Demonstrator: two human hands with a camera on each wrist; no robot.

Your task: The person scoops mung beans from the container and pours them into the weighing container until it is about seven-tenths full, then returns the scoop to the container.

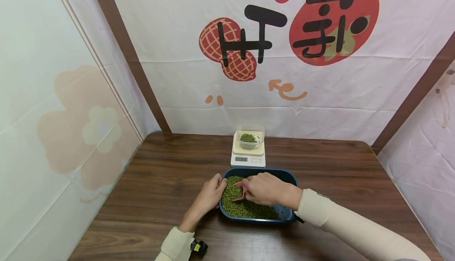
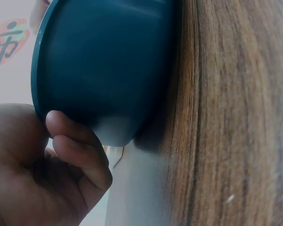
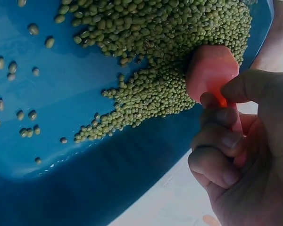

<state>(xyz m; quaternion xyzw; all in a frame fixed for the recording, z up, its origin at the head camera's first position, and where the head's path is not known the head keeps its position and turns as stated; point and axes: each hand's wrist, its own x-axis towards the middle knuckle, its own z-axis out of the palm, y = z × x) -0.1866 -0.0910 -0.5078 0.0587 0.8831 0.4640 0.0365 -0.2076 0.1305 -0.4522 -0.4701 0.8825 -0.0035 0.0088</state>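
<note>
Your left hand (image 1: 209,194) sits left of the middle of the lower frame and grips the left end of the dark blue tub (image 1: 257,220), with the thumb at the rim. The left wrist view adds what the head view hides: your fingers curl in against the outer wall just under the rim. The tub stands on the brown wooden tabletop (image 1: 167,182), its long axis running left to right across the frame.

Inside it, green beans (image 1: 231,209) heap deepest at the left and thin out along the lower side towards the right. In the right wrist view you also see single beans scattered on the bare blue floor, a stretch that your right arm partly covers in the head view.

The pink scoop (image 3: 211,70) is in the left half of the tub, its mouth pointing left into the beans, its handle running right into your grasp.

Just beyond the tub, above it in the frame, a white scale (image 1: 247,161) carries a clear container (image 1: 254,146) with a small pile of the same beans; the display is too small to read.

Furthest right, your right hand (image 1: 268,189) reaches over the tub, its fingers closed round the scoop's handle.
</note>
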